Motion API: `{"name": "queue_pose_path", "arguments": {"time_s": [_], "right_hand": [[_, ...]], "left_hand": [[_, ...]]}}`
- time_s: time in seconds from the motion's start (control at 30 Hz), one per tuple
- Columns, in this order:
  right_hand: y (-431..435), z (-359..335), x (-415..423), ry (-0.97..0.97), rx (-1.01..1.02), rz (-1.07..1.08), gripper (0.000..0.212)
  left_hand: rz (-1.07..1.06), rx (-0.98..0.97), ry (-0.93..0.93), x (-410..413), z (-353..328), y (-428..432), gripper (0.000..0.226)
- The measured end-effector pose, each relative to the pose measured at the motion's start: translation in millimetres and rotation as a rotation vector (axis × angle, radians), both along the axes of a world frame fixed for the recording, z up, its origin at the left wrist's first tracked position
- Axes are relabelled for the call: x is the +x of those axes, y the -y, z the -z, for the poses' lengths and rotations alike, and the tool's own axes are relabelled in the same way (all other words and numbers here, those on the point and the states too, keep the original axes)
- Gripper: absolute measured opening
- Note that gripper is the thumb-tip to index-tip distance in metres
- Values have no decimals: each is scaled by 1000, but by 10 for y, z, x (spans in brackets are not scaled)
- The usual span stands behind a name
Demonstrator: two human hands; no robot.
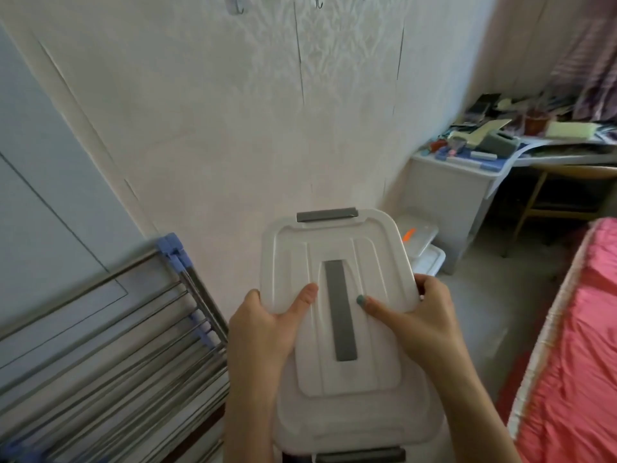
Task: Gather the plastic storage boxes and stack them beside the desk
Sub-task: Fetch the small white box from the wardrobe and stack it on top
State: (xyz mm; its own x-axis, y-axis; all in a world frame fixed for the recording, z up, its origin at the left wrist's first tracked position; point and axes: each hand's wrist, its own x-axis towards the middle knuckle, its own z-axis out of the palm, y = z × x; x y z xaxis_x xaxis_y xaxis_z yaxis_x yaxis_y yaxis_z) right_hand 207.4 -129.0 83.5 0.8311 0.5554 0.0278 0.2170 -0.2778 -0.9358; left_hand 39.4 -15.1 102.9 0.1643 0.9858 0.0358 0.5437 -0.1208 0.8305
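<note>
The left hand (263,324) and the right hand (424,315) pinch the sides of a white box (337,295), thumbs pressing on its lid. Two more boxes (422,248) already sit stacked beside the desk (444,192). This one probably goes there next.

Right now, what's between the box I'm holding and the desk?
In the head view, two stacked white boxes sit on the floor between the held box and the desk.

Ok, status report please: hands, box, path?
Left hand and right hand grip white lidded box. Stacked boxes wait beside desk. Nothing blocks.
</note>
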Motion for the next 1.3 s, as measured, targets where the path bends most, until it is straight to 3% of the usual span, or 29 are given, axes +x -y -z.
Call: {"name": "queue_pose_path", "arguments": {"time_s": [0.63, 1.0, 1.3], "right_hand": [[-1803, -22, 822, 28, -23, 333, 71], [-2043, 98, 1529, 11, -72, 462, 75], [-2310, 239, 2921, -31, -58, 489, 77]], "left_hand": [[347, -8, 18, 1311, 21, -2325, 82], [519, -12, -26, 2297, 233, -2745, 86], [535, 33, -85, 3750, 282, -3033, 88]]}}
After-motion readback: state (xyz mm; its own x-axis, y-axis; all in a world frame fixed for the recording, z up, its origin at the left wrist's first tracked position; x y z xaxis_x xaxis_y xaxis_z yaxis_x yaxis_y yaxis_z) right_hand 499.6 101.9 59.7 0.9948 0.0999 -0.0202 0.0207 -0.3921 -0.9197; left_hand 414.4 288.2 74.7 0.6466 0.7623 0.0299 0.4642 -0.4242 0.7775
